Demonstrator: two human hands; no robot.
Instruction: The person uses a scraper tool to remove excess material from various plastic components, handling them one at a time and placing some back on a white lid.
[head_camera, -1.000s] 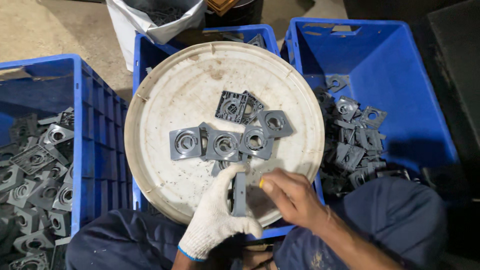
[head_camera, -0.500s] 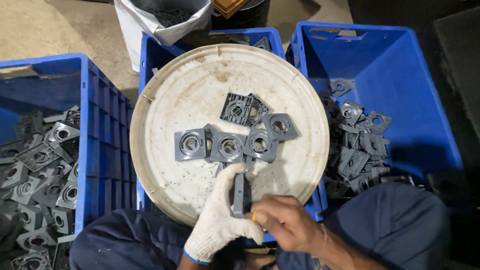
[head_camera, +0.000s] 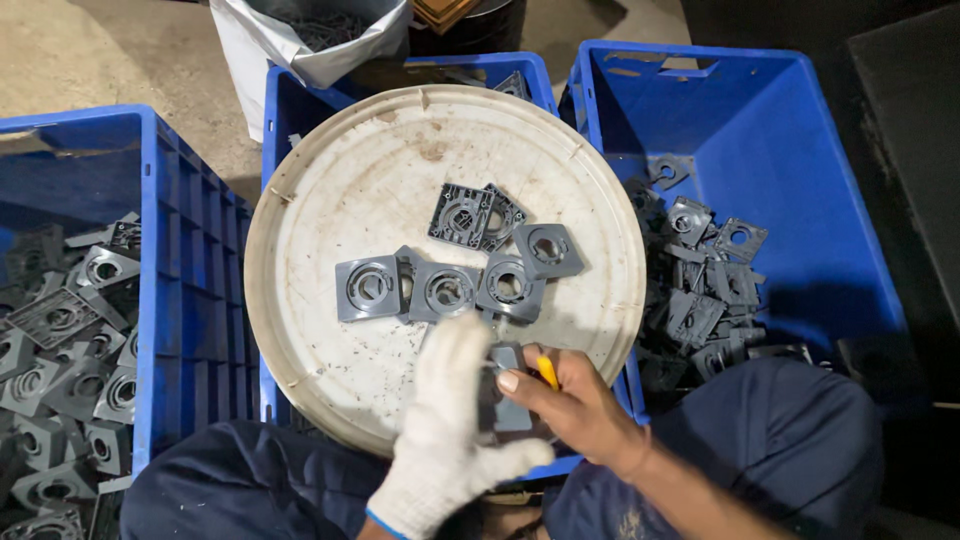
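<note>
While the gloved left hand grips a grey square plate over the near rim of the round white lid, the bare right hand pinches a small yellow tool against it. Five more plates cluster mid-lid; bare lid surrounds them, blue crates flanking closely.

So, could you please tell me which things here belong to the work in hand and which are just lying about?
In hand:
left hand
right hand
grey plate
yellow tool
round lid
plates on lid

Lying about:
white bag
floor
</note>
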